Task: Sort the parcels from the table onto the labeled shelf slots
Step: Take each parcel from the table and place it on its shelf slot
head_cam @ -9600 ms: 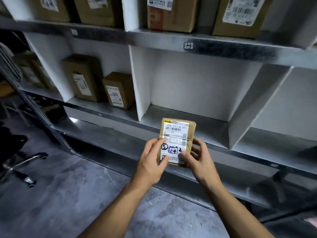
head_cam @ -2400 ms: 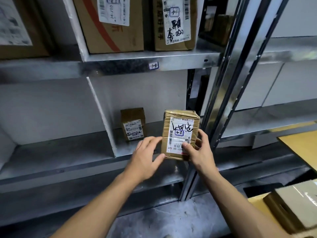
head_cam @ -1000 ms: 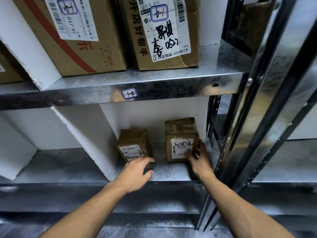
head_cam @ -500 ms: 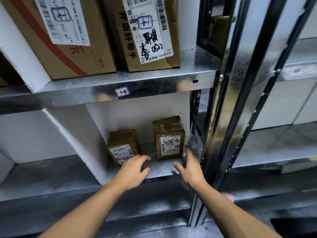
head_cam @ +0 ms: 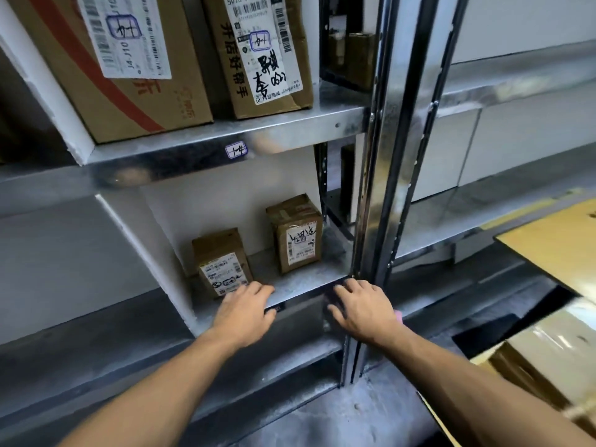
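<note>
Brown cardboard parcel (head_cam: 298, 233) with a handwritten label stands upright on the lower shelf (head_cam: 300, 285), just left of the steel upright (head_cam: 374, 188). A smaller parcel (head_cam: 222, 261) stands further left of it. The left hand (head_cam: 245, 312) and right hand (head_cam: 362, 309) hold nothing, their fingers relaxed at the shelf edge, the right one directly in front of the upright.

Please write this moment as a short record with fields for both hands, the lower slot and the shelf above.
left hand: open, empty, before the small parcel
right hand: open, empty, at shelf edge by metal post
lower slot: small parcel left, tall parcel right, both upright, apart
slot label: sticker on the shelf front
shelf above: two large boxes
</note>
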A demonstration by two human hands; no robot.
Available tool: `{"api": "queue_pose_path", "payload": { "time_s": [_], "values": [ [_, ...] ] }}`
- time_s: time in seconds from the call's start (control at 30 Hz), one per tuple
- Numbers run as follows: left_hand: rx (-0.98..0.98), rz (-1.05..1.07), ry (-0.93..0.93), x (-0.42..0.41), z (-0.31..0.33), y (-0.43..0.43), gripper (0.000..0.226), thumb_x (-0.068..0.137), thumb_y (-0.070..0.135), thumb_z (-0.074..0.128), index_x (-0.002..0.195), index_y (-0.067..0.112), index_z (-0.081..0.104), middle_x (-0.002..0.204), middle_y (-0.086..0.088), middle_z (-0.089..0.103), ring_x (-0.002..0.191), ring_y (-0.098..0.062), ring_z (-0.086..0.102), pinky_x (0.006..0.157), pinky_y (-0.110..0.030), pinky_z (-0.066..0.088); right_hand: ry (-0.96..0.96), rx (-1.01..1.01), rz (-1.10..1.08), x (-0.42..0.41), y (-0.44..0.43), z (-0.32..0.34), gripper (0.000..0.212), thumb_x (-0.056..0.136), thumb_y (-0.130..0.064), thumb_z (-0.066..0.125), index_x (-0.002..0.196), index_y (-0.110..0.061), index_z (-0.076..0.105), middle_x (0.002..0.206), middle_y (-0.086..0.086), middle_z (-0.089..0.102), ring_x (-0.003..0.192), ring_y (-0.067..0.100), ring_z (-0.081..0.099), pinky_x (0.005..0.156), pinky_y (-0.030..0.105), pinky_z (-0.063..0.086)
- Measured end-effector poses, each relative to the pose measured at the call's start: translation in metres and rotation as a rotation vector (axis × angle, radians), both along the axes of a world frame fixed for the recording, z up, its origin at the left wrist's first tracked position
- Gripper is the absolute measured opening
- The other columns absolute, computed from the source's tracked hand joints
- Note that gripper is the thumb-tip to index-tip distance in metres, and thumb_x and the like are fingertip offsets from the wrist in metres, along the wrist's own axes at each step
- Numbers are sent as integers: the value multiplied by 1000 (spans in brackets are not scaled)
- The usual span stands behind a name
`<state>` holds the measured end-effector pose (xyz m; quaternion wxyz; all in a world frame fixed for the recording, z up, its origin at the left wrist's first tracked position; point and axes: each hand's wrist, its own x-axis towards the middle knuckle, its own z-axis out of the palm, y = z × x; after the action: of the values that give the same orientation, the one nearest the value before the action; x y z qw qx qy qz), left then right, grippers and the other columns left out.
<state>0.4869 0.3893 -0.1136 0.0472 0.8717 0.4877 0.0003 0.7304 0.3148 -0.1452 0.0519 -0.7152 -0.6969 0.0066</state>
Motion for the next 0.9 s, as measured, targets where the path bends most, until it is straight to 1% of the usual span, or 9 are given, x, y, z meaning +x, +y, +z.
{"api": "queue_pose_path", "payload": {
  "time_s": [0.1, 0.2, 0.37, 0.5, 0.6, 0.7, 0.8, 0.9],
  "values": [
    [-12, -61, -9, 2, -4, -15, 50, 96, 44, 45, 142, 27, 40, 140, 3, 46, 126, -22, 44, 105, -39, 37, 6, -35, -105, -3, -37, 4, 47, 95, -57, 41, 124, -22, 55, 124, 6, 57, 119, 32, 55, 96, 44, 45],
    [-70, -133, -18, 12, -15, -36, 52, 96, 42, 46, 145, 26, 37, 143, 2, 44, 130, -22, 41, 106, -40, 34, -12, -104, -216, -5, -84, -5, 49, 96, -58, 38, 127, -24, 51, 128, 4, 54, 122, 31, 52, 98, 43, 43],
    [-127, -294, -18, 48, -31, -73, 52, 95, 43, 46, 144, 27, 37, 143, 2, 43, 132, -24, 39, 108, -38, 32, -27, -178, -385, 8, -162, -17, 46, 96, -57, 38, 125, -24, 51, 126, 4, 55, 122, 30, 53, 96, 41, 43],
    [-126, -417, -23, 89, -31, -100, 51, 94, 43, 45, 143, 28, 37, 142, 3, 44, 130, -24, 41, 109, -39, 31, -23, -207, -552, 26, -211, -16, 45, 96, -58, 37, 126, -27, 48, 129, 4, 54, 125, 28, 50, 93, 41, 42],
    [-109, -506, -25, 126, -28, -120, 52, 94, 43, 46, 143, 28, 37, 141, 4, 45, 129, -23, 41, 107, -39, 32, -12, -215, -642, 43, -246, -13, 44, 98, -57, 36, 127, -26, 49, 133, 4, 52, 128, 28, 48, 98, 42, 41],
    [-110, -605, -27, 164, -26, -142, 51, 95, 43, 45, 143, 28, 37, 140, 4, 44, 128, -22, 41, 107, -39, 33, 10, -213, -736, 60, -280, -9, 47, 99, -57, 36, 134, -27, 46, 138, 5, 50, 131, 28, 46, 101, 43, 40],
    [-109, -683, -24, 206, -25, -165, 51, 94, 44, 44, 142, 28, 38, 142, 4, 44, 133, -22, 38, 108, -39, 32, 44, -211, -825, 83, -314, -10, 50, 98, -57, 37, 138, -27, 44, 141, 6, 48, 133, 29, 44, 103, 44, 41],
    [-79, -747, -24, 251, -21, -191, 53, 93, 47, 45, 143, 29, 38, 141, 5, 46, 130, -20, 42, 107, -40, 35, 79, -201, -903, 114, -345, -12, 51, 98, -57, 39, 138, -26, 44, 142, 6, 47, 132, 29, 45, 103, 45, 42]
  ]
}}
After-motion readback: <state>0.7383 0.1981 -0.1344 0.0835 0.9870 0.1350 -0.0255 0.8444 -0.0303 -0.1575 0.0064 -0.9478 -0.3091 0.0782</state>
